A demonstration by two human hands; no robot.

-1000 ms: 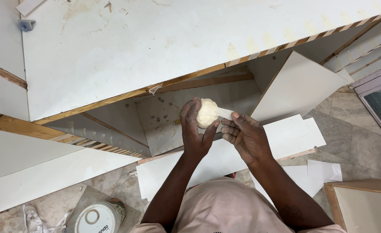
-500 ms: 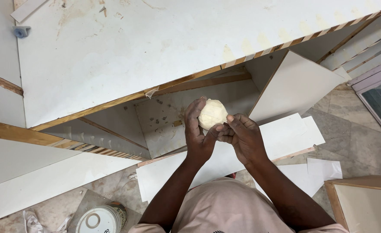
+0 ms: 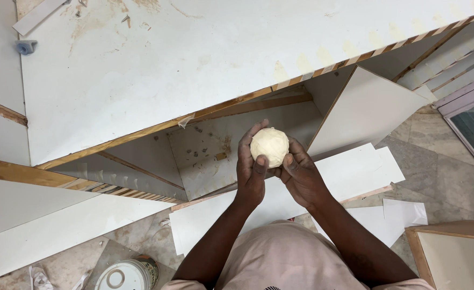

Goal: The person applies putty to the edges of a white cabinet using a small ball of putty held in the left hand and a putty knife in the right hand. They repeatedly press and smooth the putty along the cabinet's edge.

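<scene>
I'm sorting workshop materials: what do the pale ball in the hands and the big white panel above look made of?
Ball: probably putty or filler; matte, cream, creased surface, cupped by left hand and right hand. White panel: likely laminated plywood; smooth white face, layered brown edge.

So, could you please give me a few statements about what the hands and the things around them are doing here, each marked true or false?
1. Both hands cup a pale, cream-coloured ball. True: the left hand and the right hand both touch it.
2. The ball rests on the floor. False: it is held up above the white boards.
3. A round white tin stands on the floor at lower left. True.
4. The left hand holds a brush. False: its only grip is on the ball.
5. The big white panel lying above the hands is spotless. False: it has brownish smears.
</scene>
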